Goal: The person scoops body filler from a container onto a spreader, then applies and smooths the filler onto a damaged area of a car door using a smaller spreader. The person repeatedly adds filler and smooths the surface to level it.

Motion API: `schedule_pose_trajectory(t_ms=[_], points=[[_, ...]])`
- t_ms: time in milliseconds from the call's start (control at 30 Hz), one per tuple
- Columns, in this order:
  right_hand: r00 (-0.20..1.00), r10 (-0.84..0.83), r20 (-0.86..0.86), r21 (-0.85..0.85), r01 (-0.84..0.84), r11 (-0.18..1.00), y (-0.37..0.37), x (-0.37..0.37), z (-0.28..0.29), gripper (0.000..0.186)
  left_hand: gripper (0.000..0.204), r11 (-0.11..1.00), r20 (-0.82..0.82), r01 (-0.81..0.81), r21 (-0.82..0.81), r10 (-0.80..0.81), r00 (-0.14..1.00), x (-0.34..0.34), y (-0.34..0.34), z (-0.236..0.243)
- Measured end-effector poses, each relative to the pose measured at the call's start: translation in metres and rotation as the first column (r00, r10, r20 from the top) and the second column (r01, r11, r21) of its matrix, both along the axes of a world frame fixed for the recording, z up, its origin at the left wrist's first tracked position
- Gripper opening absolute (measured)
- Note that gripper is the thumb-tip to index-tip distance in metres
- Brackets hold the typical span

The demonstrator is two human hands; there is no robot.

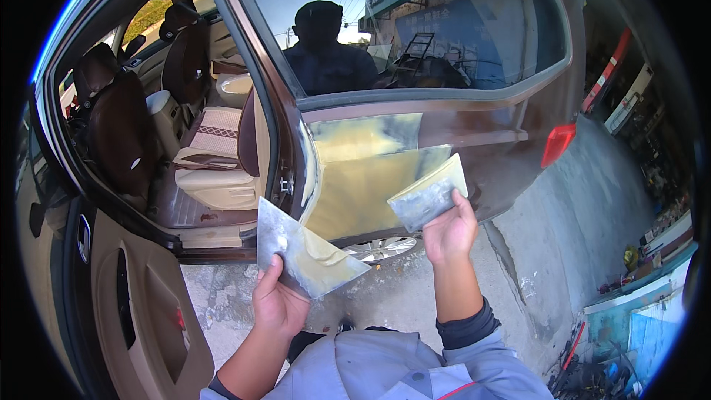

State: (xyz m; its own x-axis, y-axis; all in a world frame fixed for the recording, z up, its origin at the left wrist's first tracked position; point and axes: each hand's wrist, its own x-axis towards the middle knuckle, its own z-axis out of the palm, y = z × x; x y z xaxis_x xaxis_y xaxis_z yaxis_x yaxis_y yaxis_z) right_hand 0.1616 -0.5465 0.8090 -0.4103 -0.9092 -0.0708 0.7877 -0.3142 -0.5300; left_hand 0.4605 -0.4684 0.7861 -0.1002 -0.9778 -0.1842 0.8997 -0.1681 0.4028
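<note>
My left hand (279,301) grips the lower edge of a flat grey filler board (300,252), thumb on top, with a smear of pale yellow body filler on its right part. In my right hand (452,231) is a filler spreader (424,204), a smaller flat grey sheet with yellowish filler along its upper edge. Both are held apart from each other, in front of the brown car's rear side panel (503,155). Yellow filler (348,192) coats a wide patch of that panel below the window, and the spreader overlaps part of it in view.
At left the rear door (148,311) stands open, showing beige and brown seats (218,137). Part of a wheel (381,248) shows below the panel. The red tail light (558,145) is at the right. Cluttered shelves and a teal bench (629,296) line the far right, beside concrete floor (585,200).
</note>
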Motion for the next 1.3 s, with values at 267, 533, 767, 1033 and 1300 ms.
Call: schedule_pose_trajectory(t_ms=[267, 533, 767, 1033, 1300], points=[[0.788, 0.343, -0.512, -0.245, -0.517, 0.82, 0.063, 0.047, 0.009, 0.034, 0.043, 0.996, 0.158, -0.078, -0.049, 0.085, 0.984, -0.036, -0.024, 0.018], [-0.021, 0.028, -0.999, 0.032, -0.279, 0.96, 0.063, 0.032, 0.019, 0.031, 0.041, 0.925, 0.209, -0.285, -0.251, 0.34, 0.917, -0.014, -0.024, 0.023], [0.107, -0.069, -0.992, -0.082, -0.126, 0.989, 0.071, 0.087, 0.021, 0.025, 0.025, 0.801, 0.38, -0.319, -0.506, 0.539, 0.751, -0.017, -0.014, 0.011], [0.971, 0.067, -0.228, 0.037, -0.06, 0.998, 0.028, 0.046, 0.004, 0.027, 0.016, 0.709, 0.757, 0.267, -0.653, 0.618, 0.21, 0.007, -0.006, -0.003], [-0.427, -0.419, -0.801, -0.555, 0.271, 0.786, -0.06, -0.042, -0.013, 0.05, 0.034, 0.979, 0.307, -0.195, -0.059, 0.204, 0.93, 0.016, 0.009, -0.016]])
